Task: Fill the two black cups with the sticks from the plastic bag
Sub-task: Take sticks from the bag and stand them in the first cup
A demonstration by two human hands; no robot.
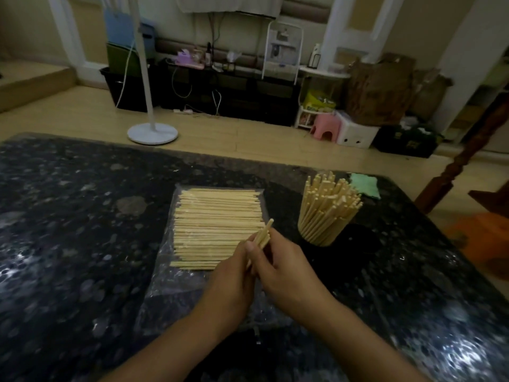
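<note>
A flat pile of pale wooden sticks lies on a clear plastic bag in the middle of the dark stone table. My left hand and my right hand meet just in front of the pile and together grip a small bundle of sticks that points up and to the right. To the right stands one cup, barely visible in the dark, packed with upright sticks that fan outward. A second black cup is not something I can make out.
A green cloth lies behind the filled cup near the table's far edge. Beyond the table are a white fan stand on the wooden floor, a pink stool and a dark wooden post at the right.
</note>
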